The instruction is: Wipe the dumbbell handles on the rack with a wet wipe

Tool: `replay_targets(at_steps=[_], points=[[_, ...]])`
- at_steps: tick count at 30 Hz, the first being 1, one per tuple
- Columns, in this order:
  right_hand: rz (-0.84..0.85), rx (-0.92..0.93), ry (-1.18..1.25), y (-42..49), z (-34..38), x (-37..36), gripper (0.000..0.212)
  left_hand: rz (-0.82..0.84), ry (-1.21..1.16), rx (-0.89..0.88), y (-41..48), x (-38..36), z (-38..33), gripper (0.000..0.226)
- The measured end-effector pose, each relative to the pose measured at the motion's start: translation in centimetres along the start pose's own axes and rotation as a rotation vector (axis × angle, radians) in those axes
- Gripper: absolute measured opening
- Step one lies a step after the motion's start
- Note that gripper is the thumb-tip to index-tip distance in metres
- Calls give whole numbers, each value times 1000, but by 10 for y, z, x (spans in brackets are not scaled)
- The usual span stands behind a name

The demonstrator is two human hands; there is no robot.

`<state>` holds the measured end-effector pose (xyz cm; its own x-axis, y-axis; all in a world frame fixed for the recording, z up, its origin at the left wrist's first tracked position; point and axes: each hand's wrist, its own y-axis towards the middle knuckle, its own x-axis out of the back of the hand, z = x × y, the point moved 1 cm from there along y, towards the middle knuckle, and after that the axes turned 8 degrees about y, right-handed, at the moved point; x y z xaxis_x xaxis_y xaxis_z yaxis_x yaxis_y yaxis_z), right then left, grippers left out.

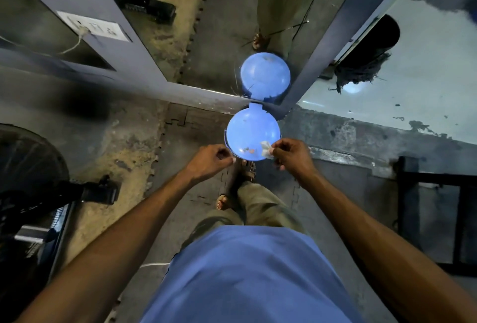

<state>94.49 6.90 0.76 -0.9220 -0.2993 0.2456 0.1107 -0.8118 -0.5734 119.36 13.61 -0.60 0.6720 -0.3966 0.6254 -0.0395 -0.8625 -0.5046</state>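
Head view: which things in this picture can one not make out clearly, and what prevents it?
All in the head view:
- Left hand: curled fingers hide whether it holds anything.
- Wipe: crumpled, partly hidden inside the right hand; dirt on it cannot be judged.
- Scraps in the bucket: too small and blurred to name.
- Black frame: cut off by the right edge; dumbbells are not visible.

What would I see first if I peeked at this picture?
The bright blue bin on the floor in the middle jumps out first, and the mirror just behind it shows a second one like a twin. Over the bin's near edge, the right hand pinches a crumpled white wipe.
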Motion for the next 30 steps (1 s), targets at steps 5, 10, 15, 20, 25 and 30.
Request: replay_targets(at_steps=[5, 10, 15, 20, 25, 30], points=[[3, 2, 12, 16, 6, 5, 10, -5, -5, 18, 12, 10, -2, 23], [6, -22, 25, 27, 1, 7, 14, 12, -8, 43, 21, 14, -4, 21], [-8, -70, 74, 27, -13, 6, 14, 39, -8, 40, 26, 8, -11, 12], [-57, -116, 45, 34, -37, -2, 15, 46, -16, 59, 26, 1, -14, 12], [-148, -210, 93, 66, -64, -15, 5, 53, -22, 93, 27, -3, -10, 14], [-178, -282, 170, 119, -70, -29, 18, 84, -25, 148, 20, -2, -2, 16]])
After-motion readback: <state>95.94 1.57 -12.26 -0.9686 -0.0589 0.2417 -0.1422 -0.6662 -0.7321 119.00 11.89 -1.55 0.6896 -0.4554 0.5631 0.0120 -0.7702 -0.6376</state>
